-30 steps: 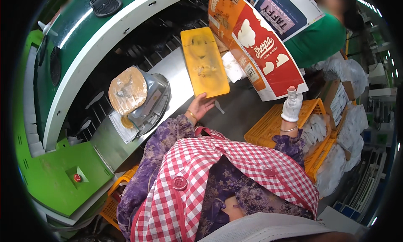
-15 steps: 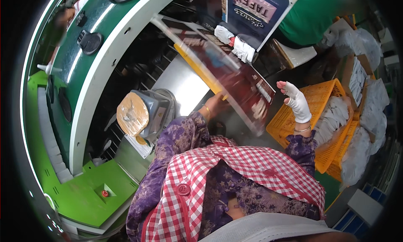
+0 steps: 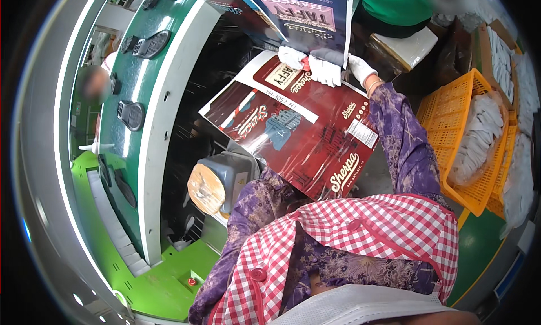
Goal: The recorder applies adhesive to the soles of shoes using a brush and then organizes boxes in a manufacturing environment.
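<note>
A dark red printed cardboard sheet [image 3: 315, 147] with a glossy surface lies tilted in front of me. My left sleeve [image 3: 256, 192] runs in under its near left edge, and the sheet hides my left hand. My right hand [image 3: 362, 71], in a white glove with bare fingertips earlier seen, reaches to the sheet's far right corner. It is beside the right edge of a dark blue printed cardboard panel [image 3: 304, 29]; how its fingers are bent is unclear. Left of that hand, a white cloth bundle [image 3: 325, 71] with a red bit rests at the panel's lower edge.
Left, a green conveyor [image 3: 141, 99] with a white rim carries several black shoe soles [image 3: 151, 44]. A grey container with a tan round top [image 3: 205, 187] stands near my left arm. Right are orange crates [image 3: 451, 116] of white items. A person in green [image 3: 394, 7] is at the far right.
The red sheet has swung from steeply tilted to facing up. My left hand has gone out of sight beneath it. My right hand has moved forward and left to the blue panel's edge.
</note>
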`<state>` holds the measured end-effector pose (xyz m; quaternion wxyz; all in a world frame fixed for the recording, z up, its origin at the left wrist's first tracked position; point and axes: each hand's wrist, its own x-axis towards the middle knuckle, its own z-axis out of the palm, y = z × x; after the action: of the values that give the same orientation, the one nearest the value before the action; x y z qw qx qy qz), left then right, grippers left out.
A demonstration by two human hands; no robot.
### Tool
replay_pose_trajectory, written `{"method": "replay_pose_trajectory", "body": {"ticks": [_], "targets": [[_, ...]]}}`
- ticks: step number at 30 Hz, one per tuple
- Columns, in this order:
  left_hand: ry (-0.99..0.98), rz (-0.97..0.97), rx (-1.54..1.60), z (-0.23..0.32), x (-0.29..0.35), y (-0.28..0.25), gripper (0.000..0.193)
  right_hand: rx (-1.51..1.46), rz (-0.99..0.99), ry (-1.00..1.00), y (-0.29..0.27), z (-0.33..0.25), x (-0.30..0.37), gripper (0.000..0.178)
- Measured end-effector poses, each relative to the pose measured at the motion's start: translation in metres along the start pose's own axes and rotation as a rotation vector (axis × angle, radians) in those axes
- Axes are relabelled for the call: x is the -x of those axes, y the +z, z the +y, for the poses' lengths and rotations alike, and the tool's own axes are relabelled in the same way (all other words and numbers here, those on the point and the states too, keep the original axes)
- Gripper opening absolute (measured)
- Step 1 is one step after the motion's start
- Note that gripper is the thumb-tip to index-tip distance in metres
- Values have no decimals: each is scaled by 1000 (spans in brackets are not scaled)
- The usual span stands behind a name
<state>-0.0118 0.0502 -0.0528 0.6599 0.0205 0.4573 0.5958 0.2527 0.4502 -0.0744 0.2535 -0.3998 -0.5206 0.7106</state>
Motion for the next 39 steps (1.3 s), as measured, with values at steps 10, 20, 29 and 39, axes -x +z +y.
{"method": "replay_pose_trajectory", "body": {"ticks": [10, 20, 29, 39], "targets": [[113, 159, 58, -1, 55, -59, 42, 33, -436, -121, 36, -7, -42, 33], [80, 10, 141, -38, 18, 48, 41, -429, -156, 242, 77, -45, 38, 51], [86, -19, 192, -30, -59, 98, 40, 1096, 382, -393, 18, -18, 92, 33], [188, -10, 210, -18, -83, 118, 39, 1212, 320, -682, 114, 34, 317, 80]]}}
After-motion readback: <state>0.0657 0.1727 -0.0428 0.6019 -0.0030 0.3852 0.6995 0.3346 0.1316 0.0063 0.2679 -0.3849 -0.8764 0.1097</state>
